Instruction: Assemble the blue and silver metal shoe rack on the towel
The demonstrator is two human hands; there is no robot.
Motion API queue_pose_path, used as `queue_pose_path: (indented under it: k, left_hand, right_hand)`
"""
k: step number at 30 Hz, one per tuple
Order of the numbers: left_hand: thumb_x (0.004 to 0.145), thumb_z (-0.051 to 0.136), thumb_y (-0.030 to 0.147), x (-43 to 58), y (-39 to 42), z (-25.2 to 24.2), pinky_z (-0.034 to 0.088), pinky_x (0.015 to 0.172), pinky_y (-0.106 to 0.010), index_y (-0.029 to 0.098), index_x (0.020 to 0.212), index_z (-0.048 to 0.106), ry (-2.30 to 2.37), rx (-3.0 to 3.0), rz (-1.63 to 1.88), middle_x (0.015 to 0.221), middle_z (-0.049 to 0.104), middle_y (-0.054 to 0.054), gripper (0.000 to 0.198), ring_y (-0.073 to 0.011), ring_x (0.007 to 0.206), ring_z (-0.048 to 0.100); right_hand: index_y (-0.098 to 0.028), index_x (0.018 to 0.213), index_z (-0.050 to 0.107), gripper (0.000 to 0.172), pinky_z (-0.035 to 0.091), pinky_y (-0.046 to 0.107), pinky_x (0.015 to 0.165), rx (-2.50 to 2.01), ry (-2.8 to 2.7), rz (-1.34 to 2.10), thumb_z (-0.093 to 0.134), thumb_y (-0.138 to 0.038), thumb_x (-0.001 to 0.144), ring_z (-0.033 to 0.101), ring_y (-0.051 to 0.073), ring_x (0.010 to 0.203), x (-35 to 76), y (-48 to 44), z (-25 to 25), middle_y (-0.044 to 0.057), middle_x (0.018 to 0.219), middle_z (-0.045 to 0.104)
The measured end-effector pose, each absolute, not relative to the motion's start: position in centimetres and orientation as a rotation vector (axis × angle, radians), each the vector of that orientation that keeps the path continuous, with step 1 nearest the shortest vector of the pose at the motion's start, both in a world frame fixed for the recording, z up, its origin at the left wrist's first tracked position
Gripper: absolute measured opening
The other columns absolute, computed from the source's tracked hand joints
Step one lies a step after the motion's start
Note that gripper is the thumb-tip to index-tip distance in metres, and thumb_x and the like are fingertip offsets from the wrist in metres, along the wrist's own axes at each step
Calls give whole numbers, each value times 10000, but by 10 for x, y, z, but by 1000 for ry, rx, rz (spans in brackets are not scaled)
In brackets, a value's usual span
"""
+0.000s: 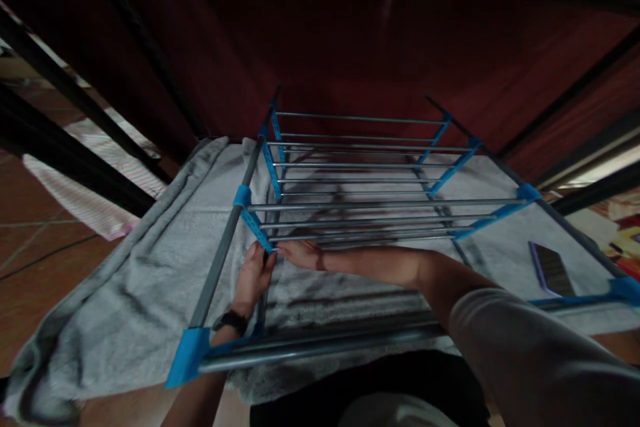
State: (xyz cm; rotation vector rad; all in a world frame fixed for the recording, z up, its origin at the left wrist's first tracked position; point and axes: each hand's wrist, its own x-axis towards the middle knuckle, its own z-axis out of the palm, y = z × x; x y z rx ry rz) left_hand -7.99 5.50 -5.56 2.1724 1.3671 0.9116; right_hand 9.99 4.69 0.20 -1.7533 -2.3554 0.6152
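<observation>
A rack of grey metal tubes [220,260] with blue plastic connectors [241,196] lies across a grey blanket. My left hand [254,277], with a dark watch on its wrist, is closed round the lower end of a blue side bracket [256,227] on the rack's left side. Close beside it, my right hand [300,254] reaches in from the right under the rods, its fingers pinched at the same bracket end. What the right fingertips hold is too small to make out.
The grey blanket [140,280] spreads under the rack. A phone with a purple edge [554,270] lies at the right. Dark metal poles and a dark red cloth [350,33] stand behind. A striped cloth [85,193] is on the tiled floor at the left.
</observation>
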Motion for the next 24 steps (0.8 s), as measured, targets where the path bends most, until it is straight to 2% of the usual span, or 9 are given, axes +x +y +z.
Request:
queue_pose_path:
  k: [4, 9, 13, 17, 22, 24]
  left_hand:
    - [972, 486, 400, -80, 53, -55, 545, 1041, -474, 211, 1127, 597, 1352, 2175, 903, 1188, 649, -138, 269, -305, 1145, 645]
    - [976, 479, 389, -80, 53, -54, 540, 1049, -482, 211, 1121, 596, 1359, 2170, 906, 1182, 645, -135, 258, -310, 1153, 641]
    - [986, 477, 386, -80, 51, -51, 526, 1069, -459, 213, 1118, 590, 1383, 2168, 865, 1199, 637, -138, 246, -304, 1179, 635]
    - [991, 454, 400, -79, 50, -46, 521, 1049, -462, 208, 1118, 580, 1358, 2155, 858, 1192, 640, -147, 263, -302, 1158, 629]
    - [946, 468, 483, -86, 59, -51, 541, 924, -453, 216, 1018, 585, 1399, 2210, 782, 1071, 641, -128, 300, -315, 1024, 641]
    - [923, 479, 505, -89, 66, -57, 540, 887, -437, 229, 990, 570, 1427, 2220, 765, 1021, 628, -108, 298, -312, 996, 639]
  right_hand:
    - [-412, 1335, 706, 368, 518, 206, 974, -1786, -2292, 689, 448, -331, 1084, 692, 139, 1206, 100, 43, 5, -44, 1318, 744]
    - [-441, 1309, 719, 345, 527, 193, 865, -1807, -2232, 687, 475, -360, 1080, 724, 133, 1131, 99, 40, 7, -55, 1241, 777]
    - [-358, 1266, 759, 296, 485, 176, 838, -1789, -2193, 658, 542, -325, 1067, 728, 104, 1063, 98, 41, 1, -17, 1169, 798]
    - [-309, 1280, 752, 298, 493, 191, 850, -1787, -2200, 678, 555, -290, 1058, 717, 118, 1092, 96, 46, -4, 10, 1214, 783]
    - [-367, 1286, 724, 291, 535, 190, 878, -1744, -2264, 681, 601, -379, 1022, 700, 121, 1140, 97, 52, 3, -74, 1290, 749]
    - [-333, 1229, 749, 260, 547, 195, 887, -1738, -2288, 677, 621, -378, 1007, 701, 128, 1136, 99, 55, 8, -72, 1269, 755]
